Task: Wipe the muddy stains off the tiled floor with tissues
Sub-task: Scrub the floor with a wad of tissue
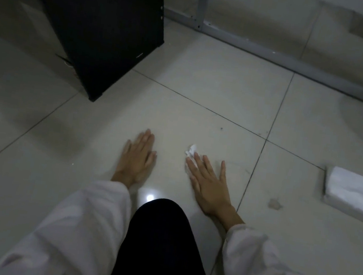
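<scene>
My left hand [138, 157] lies flat on the pale tiled floor [206, 89], fingers straight, holding nothing. My right hand [209, 183] also lies flat, fingers spread, and presses a crumpled white tissue [191, 150] against the tile; part of the tissue sticks out past the fingertips, the rest is hidden under them. A brownish muddy stain [275, 204] sits on the tile to the right of my right wrist. A small dark speck [221, 128] marks the tile ahead of the hands.
A white pack of tissues [356, 197] lies on the floor at the right edge. A black cabinet panel [94, 20] stands at upper left. A grey metal frame [269, 51] runs along the back. My dark-trousered knee [161, 239] is between my arms.
</scene>
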